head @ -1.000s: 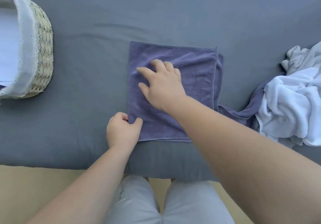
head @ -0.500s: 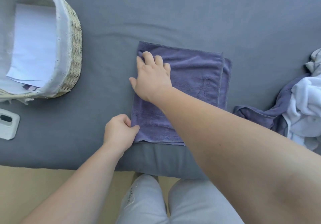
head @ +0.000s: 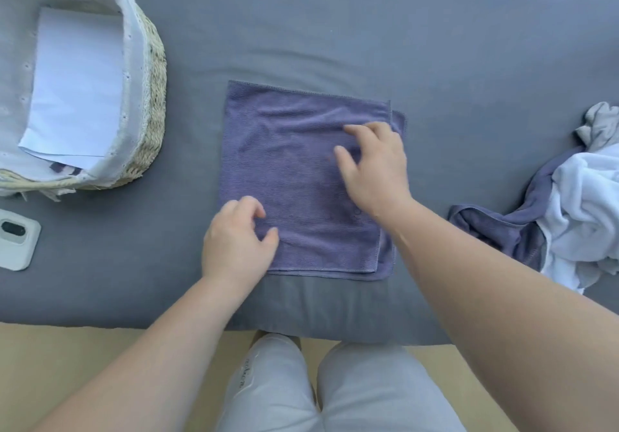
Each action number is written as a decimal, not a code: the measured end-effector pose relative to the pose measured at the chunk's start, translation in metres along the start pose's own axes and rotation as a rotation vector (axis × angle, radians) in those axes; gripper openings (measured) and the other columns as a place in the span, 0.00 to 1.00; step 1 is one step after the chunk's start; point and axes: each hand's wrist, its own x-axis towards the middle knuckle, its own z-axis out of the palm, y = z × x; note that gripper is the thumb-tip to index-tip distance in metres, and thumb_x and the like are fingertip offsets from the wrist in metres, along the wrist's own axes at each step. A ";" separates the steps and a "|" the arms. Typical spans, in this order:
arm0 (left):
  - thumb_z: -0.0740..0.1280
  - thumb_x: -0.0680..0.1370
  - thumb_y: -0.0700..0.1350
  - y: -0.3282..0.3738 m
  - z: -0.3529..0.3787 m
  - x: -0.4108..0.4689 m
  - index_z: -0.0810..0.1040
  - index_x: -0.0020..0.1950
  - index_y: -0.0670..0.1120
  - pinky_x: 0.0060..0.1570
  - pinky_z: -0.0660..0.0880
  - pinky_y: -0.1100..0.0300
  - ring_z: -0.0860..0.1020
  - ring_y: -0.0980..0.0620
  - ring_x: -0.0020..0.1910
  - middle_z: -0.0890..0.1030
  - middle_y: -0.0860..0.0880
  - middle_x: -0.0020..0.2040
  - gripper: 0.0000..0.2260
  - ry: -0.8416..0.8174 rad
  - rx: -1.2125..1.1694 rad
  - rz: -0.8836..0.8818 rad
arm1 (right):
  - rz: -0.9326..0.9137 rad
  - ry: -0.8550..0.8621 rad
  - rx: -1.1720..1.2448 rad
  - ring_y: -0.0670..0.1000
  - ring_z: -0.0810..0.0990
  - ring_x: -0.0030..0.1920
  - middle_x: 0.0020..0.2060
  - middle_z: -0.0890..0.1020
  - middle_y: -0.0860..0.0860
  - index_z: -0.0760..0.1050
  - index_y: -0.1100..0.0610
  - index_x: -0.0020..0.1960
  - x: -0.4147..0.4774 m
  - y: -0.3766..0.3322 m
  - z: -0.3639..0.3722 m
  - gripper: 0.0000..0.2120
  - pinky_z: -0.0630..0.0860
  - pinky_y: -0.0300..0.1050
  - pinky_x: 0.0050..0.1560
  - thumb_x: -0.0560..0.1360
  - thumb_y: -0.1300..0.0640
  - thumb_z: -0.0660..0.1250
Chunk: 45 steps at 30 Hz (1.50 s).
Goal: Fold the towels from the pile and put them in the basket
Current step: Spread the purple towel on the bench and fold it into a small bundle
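Note:
A purple towel (head: 294, 163), folded in half, lies flat on the grey bed cover (head: 335, 29) in front of me. My left hand (head: 236, 240) rests on its near left corner with fingers loosely curled. My right hand (head: 375, 167) lies on the towel's right part, fingers spread and lightly bent, holding nothing. The woven basket (head: 150, 96) with a white liner stands at the far left, a folded white towel (head: 77, 86) inside it. The pile (head: 576, 210) of white and purple towels sits at the right edge.
A small white device (head: 15, 239) lies on the bed near the basket's front. The bed's near edge (head: 318, 307) runs just below the towel, with the floor and my knees beneath it.
My right hand slid from the towel's left side across to its right side. My left hand let go of the pinched near left corner and now rests on top of it.

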 end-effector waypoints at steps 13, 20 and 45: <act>0.68 0.74 0.58 0.086 0.102 -0.036 0.70 0.55 0.50 0.52 0.69 0.55 0.70 0.48 0.54 0.69 0.51 0.52 0.16 -0.313 0.355 0.317 | -0.041 -0.136 -0.148 0.57 0.68 0.67 0.67 0.73 0.48 0.76 0.52 0.68 -0.010 0.083 -0.043 0.19 0.66 0.54 0.67 0.79 0.49 0.65; 0.69 0.71 0.50 0.077 0.108 -0.037 0.74 0.45 0.48 0.39 0.73 0.51 0.73 0.45 0.42 0.71 0.50 0.42 0.08 -0.219 0.270 0.356 | 0.040 -0.217 0.048 0.55 0.64 0.69 0.69 0.70 0.48 0.70 0.48 0.74 0.023 0.065 -0.040 0.26 0.63 0.50 0.71 0.79 0.41 0.64; 0.68 0.73 0.45 0.101 0.108 -0.043 0.70 0.40 0.49 0.36 0.67 0.56 0.73 0.49 0.38 0.72 0.54 0.35 0.07 -0.380 0.085 0.289 | 0.190 -0.111 0.574 0.50 0.83 0.51 0.60 0.74 0.46 0.78 0.57 0.65 0.007 0.093 -0.059 0.16 0.80 0.52 0.59 0.79 0.55 0.68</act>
